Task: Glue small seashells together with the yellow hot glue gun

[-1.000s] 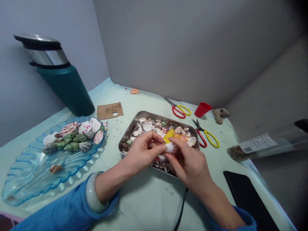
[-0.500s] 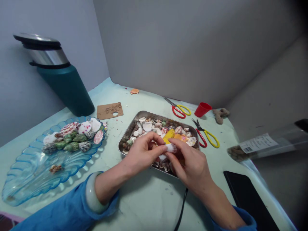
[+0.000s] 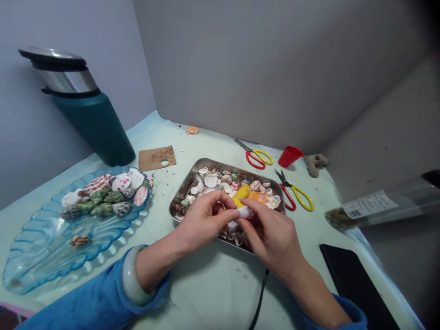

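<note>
White and small in the fingertips: a shell (image 3: 245, 212), gripped from the left by the left hand (image 3: 208, 215) and from the right by the right hand (image 3: 273, 225), with thumbs and fingers closed on it, above the near part of a metal tray (image 3: 187, 182). Packed into that tray: loose shells (image 3: 211, 180) in white, green and speckled brown, plus a yellow piece (image 3: 242, 194) and an orange piece (image 3: 258, 197). On the forearms, blue sleeves (image 3: 92, 293), with a pale bracelet (image 3: 132, 277) at the left wrist. Off to the left, a clear blue dish (image 3: 37, 254), bearing green, grey-speckled and pink-spotted shells (image 3: 103, 209) at the far end and a brown lump (image 3: 79, 240) nearer. Beyond and right of the tray, two pairs of scissors (image 3: 289, 185) with red and yellow handles, then a red cup (image 3: 288, 158). Farther right, a clear tube (image 3: 407, 206) with brown pieces (image 3: 338, 220) at its left end; nearer, a flat black object (image 3: 357, 284). Beneath, a pale green cloth (image 3: 209, 284); at the far left, a teal bottle (image 3: 98, 128) beside brown card (image 3: 151, 159); behind, plain grey walls (image 3: 257, 68).
</note>
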Demonstrator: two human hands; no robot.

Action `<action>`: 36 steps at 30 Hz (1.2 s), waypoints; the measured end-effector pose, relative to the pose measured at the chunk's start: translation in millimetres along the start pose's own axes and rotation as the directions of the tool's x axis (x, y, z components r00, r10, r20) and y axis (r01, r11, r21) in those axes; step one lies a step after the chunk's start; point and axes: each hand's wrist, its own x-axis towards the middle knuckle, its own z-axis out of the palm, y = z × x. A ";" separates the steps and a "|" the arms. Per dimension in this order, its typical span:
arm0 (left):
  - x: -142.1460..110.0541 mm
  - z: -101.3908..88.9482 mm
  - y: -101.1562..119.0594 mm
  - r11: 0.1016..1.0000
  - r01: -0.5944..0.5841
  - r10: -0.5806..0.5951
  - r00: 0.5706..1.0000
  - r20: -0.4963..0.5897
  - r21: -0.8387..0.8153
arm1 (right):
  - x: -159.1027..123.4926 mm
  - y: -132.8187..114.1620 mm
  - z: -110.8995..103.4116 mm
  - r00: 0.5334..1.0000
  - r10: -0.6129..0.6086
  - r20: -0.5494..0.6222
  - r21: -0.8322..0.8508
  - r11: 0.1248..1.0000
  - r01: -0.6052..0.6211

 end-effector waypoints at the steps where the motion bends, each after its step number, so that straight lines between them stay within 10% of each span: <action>1: -0.1 0.1 -0.1 1.000 0.000 0.000 1.000 -0.001 -0.005 | 0.3 -0.2 0.1 1.000 0.002 -0.004 0.004 1.000 -0.002; 36: 0.1 2.2 -0.9 0.990 0.021 -0.028 0.998 -0.050 -0.136 | 1.1 1.6 -4.2 0.994 -0.084 -0.071 0.050 0.995 0.088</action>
